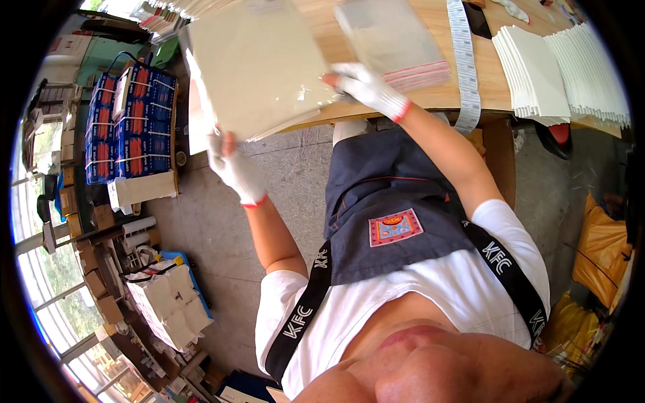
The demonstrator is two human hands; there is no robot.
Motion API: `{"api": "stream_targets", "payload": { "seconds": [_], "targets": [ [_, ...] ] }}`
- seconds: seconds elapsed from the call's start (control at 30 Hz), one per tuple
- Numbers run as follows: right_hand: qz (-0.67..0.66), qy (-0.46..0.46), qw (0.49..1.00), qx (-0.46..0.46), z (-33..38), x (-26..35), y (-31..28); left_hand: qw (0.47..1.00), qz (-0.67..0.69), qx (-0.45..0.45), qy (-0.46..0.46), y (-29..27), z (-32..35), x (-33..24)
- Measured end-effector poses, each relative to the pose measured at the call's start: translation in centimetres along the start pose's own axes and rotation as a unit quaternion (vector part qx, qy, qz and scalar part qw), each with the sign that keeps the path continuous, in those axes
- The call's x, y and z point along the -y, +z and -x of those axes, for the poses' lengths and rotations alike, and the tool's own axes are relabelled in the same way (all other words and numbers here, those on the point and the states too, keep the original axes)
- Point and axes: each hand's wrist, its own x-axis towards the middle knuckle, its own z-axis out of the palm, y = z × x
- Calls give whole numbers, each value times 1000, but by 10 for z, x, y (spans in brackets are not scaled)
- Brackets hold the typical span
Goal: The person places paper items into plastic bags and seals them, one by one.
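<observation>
A large cream flat sheet [259, 64] is tilted over the near left edge of the table, with shiny glints near its lower right corner that look like clear plastic. My left hand [235, 168], in a white knitted glove with a red cuff, is closed on its lower left corner, thumb on top. At its right edge, my right hand [368, 88], gloved the same way, pinches the sheet; the fingers underneath are partly hidden. Just beyond the right hand lies a stack of clear plastic bags [393, 43] with red-striped edges.
Right of the bags, a strip of printed labels [465, 74] hangs over the table edge beside a black phone [478, 21]. Piles of white folded sheets [531, 72] stand at the right. On the floor at left are strapped blue packs [131, 121] and a white bundle [171, 302].
</observation>
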Motion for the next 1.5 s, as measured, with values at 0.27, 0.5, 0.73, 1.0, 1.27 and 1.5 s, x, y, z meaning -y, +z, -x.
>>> {"api": "stream_targets", "payload": {
  "seconds": [0.27, 0.5, 0.73, 1.0, 1.27, 1.5],
  "targets": [
    [200, 33, 978, -44, -27, 16, 32, 989, -126, -78, -16, -70, -55, 110],
    [-100, -86, 922, -364, 119, 4, -88, 978, -84, -174, -79, -81, 34, 170],
    [-113, 15, 715, -690, 323, -44, -298, 964, -212, 162, 6, 5, 124, 185],
    [-143, 60, 754, -638, 337, -29, -355, 813, -314, 407, 273, 175, 79, 133],
    [-251, -13, 784, -568, 326, 4, -383, 623, -500, 457, 392, 221, 57, 165],
    [-218, -67, 813, -535, 312, 10, -321, 617, -548, 482, 294, 213, 55, 141]
  ]
}}
